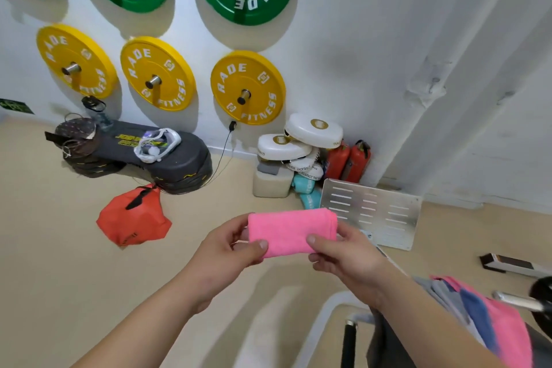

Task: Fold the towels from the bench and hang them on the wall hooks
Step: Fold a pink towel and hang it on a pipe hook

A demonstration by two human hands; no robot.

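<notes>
I see the folded pink towel held up at lower centre of the frame. The left hand pinches its left end and the right hand pinches its right end, thumbs in front. More towels lie heaped at lower right.

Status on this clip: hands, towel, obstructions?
Pink towel folded, pinched at its ends by left hand and right hand. More towels lower right. No free hook in view.
</notes>
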